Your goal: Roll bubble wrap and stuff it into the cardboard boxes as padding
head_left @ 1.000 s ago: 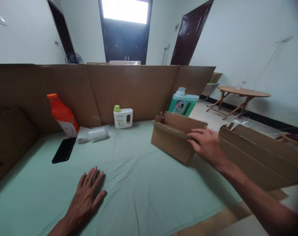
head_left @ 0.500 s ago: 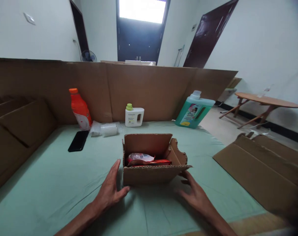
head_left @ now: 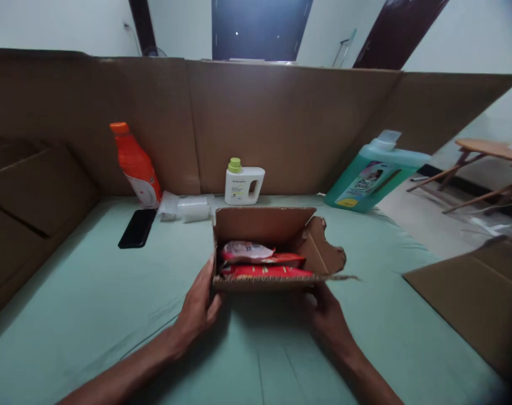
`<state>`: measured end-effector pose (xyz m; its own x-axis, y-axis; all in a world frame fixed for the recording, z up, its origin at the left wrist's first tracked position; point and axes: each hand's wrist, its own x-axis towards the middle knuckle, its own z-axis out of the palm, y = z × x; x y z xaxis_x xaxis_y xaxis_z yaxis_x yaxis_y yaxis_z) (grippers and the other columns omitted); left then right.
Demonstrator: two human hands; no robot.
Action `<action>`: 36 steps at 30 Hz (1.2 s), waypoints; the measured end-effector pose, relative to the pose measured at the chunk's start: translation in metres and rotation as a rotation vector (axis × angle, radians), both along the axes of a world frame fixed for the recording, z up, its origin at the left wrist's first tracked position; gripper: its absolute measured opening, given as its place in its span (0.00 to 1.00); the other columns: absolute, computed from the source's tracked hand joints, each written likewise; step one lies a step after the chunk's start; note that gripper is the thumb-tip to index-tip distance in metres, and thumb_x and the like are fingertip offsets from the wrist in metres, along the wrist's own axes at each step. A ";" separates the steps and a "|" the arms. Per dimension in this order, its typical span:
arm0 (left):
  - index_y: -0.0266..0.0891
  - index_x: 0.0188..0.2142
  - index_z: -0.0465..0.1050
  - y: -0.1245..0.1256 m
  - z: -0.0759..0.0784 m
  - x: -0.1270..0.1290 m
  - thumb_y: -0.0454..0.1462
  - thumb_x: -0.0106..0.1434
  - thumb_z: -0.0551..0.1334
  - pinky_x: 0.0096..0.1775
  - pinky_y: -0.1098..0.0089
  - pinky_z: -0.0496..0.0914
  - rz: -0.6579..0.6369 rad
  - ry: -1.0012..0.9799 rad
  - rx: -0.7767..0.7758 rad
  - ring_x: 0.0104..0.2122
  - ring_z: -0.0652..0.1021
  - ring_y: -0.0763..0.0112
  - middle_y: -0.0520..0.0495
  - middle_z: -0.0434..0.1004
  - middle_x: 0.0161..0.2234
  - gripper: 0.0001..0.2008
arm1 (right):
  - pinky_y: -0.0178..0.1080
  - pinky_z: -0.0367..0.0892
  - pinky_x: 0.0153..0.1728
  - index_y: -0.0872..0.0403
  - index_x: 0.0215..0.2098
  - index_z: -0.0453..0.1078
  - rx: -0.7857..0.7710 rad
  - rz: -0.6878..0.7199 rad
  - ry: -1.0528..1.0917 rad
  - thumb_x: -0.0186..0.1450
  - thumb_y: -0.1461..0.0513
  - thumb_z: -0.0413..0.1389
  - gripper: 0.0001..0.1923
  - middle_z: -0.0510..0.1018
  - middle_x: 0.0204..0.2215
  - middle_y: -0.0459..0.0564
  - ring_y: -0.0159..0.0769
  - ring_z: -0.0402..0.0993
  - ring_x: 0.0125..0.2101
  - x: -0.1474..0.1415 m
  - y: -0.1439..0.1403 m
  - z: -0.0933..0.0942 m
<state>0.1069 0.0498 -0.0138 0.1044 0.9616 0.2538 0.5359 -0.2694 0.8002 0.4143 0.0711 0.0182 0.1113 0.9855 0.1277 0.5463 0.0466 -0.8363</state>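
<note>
A small open cardboard box [head_left: 264, 224] stands in front of me, its ragged side flap sticking out to the right. Inside lie a red packet [head_left: 266, 271] and a white-and-red packet [head_left: 248, 251]. My left hand [head_left: 199, 301] grips the box's left front corner, thumb against the front wall. At the lower right, my right hand [head_left: 328, 318] has closed on the box; its fingertips are partly hidden under the flap and blurred. Whether the box bottom rests on the green sheet [head_left: 281, 360] or is slightly raised, I cannot tell.
Along a tall cardboard panel [head_left: 256, 124] stand an orange bottle [head_left: 137, 166], a white jug [head_left: 244, 185] and a teal jug [head_left: 369, 179]. A black phone [head_left: 137, 229] and clear plastic wrap [head_left: 188, 208] lie at left. Cardboard boxes flank both sides [head_left: 36, 197].
Both hands have closed in on the box and now hold it. The box opening shows more of the red packet. My view has tipped downward.
</note>
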 end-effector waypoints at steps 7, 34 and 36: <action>0.40 0.71 0.46 0.093 0.032 -0.001 0.30 0.62 0.55 0.60 0.54 0.68 0.107 0.091 0.033 0.60 0.71 0.55 0.38 0.66 0.65 0.38 | 0.46 0.73 0.48 0.53 0.52 0.67 0.086 0.099 0.233 0.58 0.54 0.60 0.25 0.79 0.50 0.56 0.46 0.77 0.47 -0.033 0.087 0.002; 0.33 0.48 0.74 0.007 0.083 -0.099 0.51 0.58 0.62 0.34 0.68 0.73 0.285 -0.555 -0.232 0.33 0.79 0.64 0.41 0.81 0.39 0.26 | 0.55 0.72 0.52 0.53 0.47 0.74 0.172 -0.019 0.277 0.55 0.51 0.62 0.24 0.82 0.44 0.56 0.49 0.80 0.45 -0.042 0.091 -0.040; 0.36 0.54 0.72 -0.028 0.071 -0.088 0.50 0.56 0.65 0.34 0.69 0.72 0.234 -0.899 -0.439 0.34 0.80 0.65 0.40 0.80 0.43 0.30 | 0.56 0.71 0.54 0.53 0.49 0.73 0.160 -0.042 0.274 0.55 0.52 0.63 0.26 0.81 0.46 0.57 0.49 0.79 0.47 -0.044 0.088 -0.033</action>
<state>0.0189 0.0218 0.0575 -0.1523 0.9604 -0.2331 -0.3086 0.1779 0.9344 0.3703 0.1589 -0.0148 0.2035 0.9492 0.2399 0.3057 0.1712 -0.9366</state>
